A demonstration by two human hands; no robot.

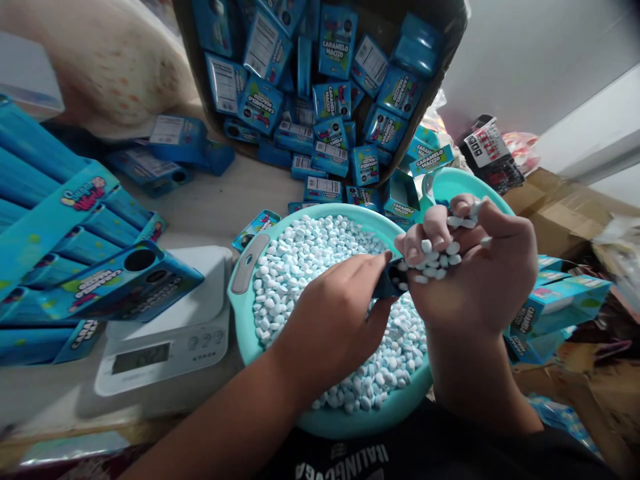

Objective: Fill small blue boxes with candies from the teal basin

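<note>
Left hand (340,300) gripping small blue box (384,283), right hand (463,293) cupping pale candies (433,268) at its opening, turquoise basin (360,424) beneath

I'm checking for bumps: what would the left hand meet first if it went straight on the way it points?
Most likely the right hand and the white candies in it; the small blue box held by the left hand sits against or very near them, though depth is unclear.
</note>
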